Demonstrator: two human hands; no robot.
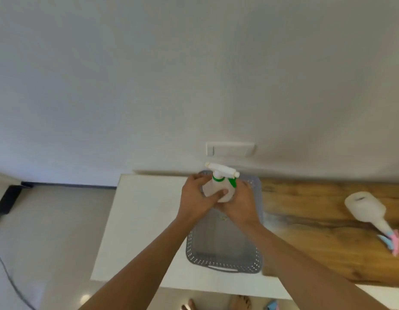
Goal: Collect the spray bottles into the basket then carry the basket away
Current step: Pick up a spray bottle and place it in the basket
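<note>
A translucent white spray bottle with a green collar and trigger (220, 182) is held upright over the far end of the grey perforated basket (223, 262). My left hand (197, 195) wraps its left side and my right hand (237, 203) grips its lower right side. The basket stands on the white counter (142, 220) and looks empty below the hands. A second white spray bottle with a pink and blue head (370, 217) lies on its side on the wooden surface (317, 231) at the right.
The wall rises just behind the counter, with a white switch plate (229, 149) above the basket. Floor lies to the left, with a dark object (8, 198) and a cable (8, 274). My bare feet (216, 303) show below the counter edge.
</note>
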